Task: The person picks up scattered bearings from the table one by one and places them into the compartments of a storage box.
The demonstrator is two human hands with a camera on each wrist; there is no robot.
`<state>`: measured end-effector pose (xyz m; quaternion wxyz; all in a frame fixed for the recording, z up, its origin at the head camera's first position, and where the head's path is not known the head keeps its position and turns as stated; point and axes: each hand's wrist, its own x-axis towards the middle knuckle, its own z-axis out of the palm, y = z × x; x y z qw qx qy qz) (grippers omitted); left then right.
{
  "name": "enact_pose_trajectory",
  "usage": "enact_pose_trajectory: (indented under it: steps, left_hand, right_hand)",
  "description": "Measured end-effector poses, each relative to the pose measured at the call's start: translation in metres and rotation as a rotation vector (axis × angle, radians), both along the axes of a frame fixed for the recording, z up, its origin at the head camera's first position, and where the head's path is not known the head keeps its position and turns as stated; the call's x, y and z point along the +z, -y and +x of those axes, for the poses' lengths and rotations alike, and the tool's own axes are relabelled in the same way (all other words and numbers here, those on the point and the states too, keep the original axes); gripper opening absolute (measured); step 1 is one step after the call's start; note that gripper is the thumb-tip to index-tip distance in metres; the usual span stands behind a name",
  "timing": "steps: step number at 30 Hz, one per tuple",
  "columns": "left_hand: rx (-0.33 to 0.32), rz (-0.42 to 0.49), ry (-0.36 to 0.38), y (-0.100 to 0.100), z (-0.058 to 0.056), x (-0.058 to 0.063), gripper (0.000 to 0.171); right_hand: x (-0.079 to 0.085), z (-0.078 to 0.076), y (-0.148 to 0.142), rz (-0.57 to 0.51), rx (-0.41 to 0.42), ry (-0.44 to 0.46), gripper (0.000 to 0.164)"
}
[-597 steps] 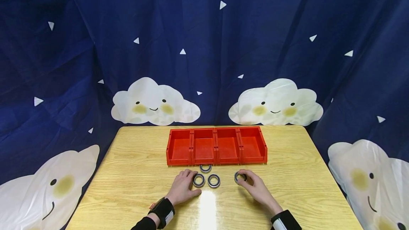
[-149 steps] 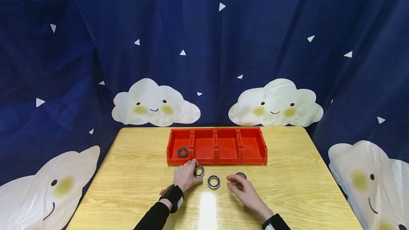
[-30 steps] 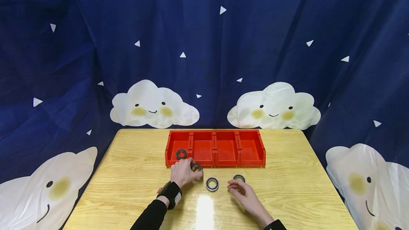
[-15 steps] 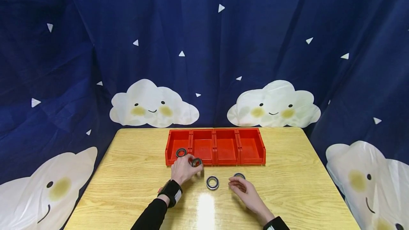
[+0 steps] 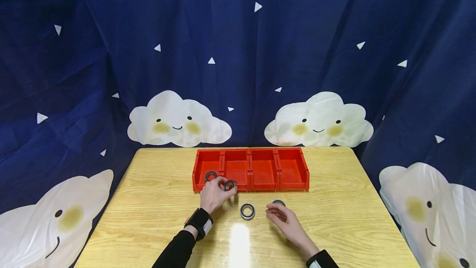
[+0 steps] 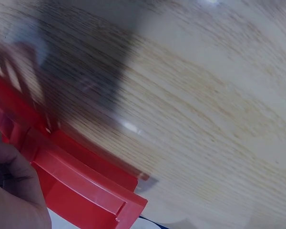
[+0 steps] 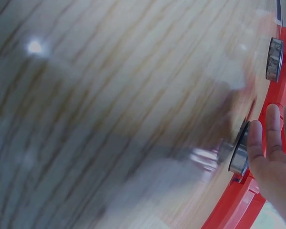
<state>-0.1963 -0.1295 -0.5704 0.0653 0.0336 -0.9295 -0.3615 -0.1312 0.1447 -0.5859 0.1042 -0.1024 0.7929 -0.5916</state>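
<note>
My left hand (image 5: 214, 195) pinches a ball bearing (image 5: 230, 185), a dark ring with a metal rim, tilted at the front edge of the second red bin (image 5: 236, 162) from the left. In the left wrist view only part of the left hand (image 6: 14, 186) shows, beside the red bins. My right hand (image 5: 288, 223) has loosely bent fingers, beside another bearing (image 5: 279, 202) that it partly covers; the right wrist view shows this bearing (image 7: 239, 151) by the little finger. A third bearing (image 5: 247, 211) lies flat on the table between the hands.
One more bearing (image 5: 210, 175) lies in the leftmost red bin (image 5: 208, 162). Two further red bins (image 5: 263, 168) adjoin on the right, making one row. The wooden table (image 5: 342, 210) ends at a dark blue curtain (image 5: 245, 53) with clouds.
Over the last second my left hand has lifted its bearing from the table up to the bin's front edge. Since the oldest frame, one bearing has come into the leftmost bin. My right hand barely moves.
</note>
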Motion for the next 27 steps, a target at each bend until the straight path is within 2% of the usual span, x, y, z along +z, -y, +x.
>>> enact_pose_trajectory:
  steps: [9,15,22,27]
  left_hand:
    - [0.025,0.058,-0.008,-0.001,0.008,-0.001,0.04]
    - [0.03,0.041,-0.065,-0.004,0.005,0.004,0.04]
    - [0.006,-0.083,-0.133,-0.01,-0.007,0.012,0.047]
    - [-0.04,-0.265,-0.201,-0.016,-0.019,0.014,0.048]
  right_hand:
    - [0.003,-0.003,0.001,0.019,0.002,0.002,0.036]
    - [0.003,-0.004,0.001,0.011,0.001,0.001,0.036]
    - [0.002,-0.004,-0.001,0.001,0.005,-0.011,0.037]
    - [0.002,-0.003,-0.001,-0.001,0.001,-0.009,0.036]
